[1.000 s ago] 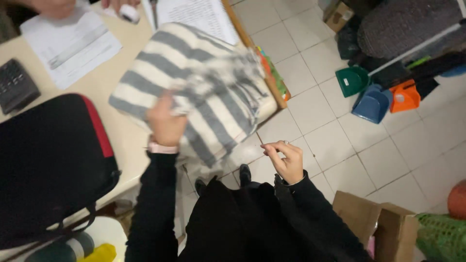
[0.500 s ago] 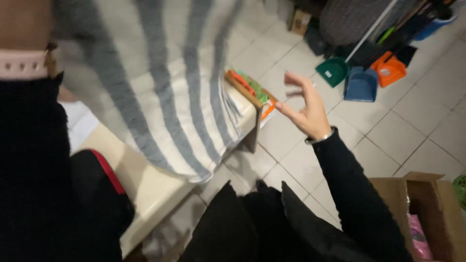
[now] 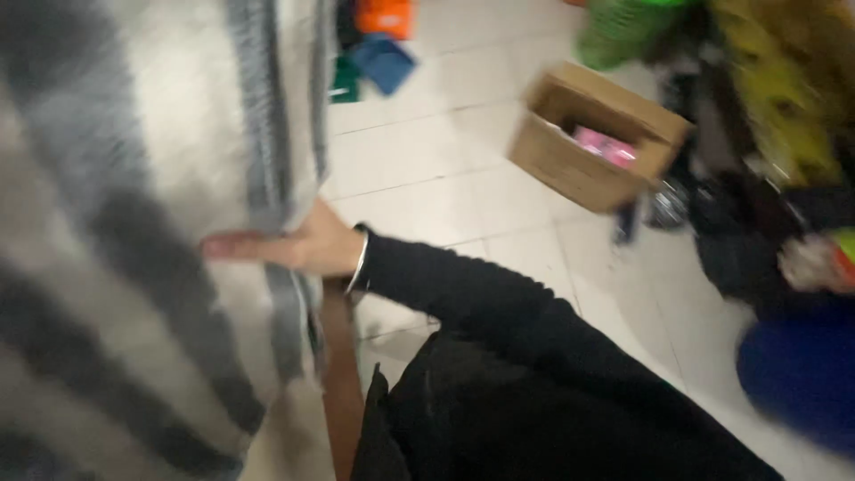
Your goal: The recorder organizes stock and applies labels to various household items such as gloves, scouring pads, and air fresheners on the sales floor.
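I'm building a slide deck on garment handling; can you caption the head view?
Right hand lies flat against a grey-and-white striped garment, above a tiled floor with an open cardboard box.

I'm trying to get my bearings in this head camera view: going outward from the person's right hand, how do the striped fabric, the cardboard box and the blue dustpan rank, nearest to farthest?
1. Striped fabric: the right hand lies flat on it, at left.
2. Cardboard box: on the tiled floor, up and to the right.
3. Blue dustpan: top of the view, on the floor; its gap from the box looks close to call.
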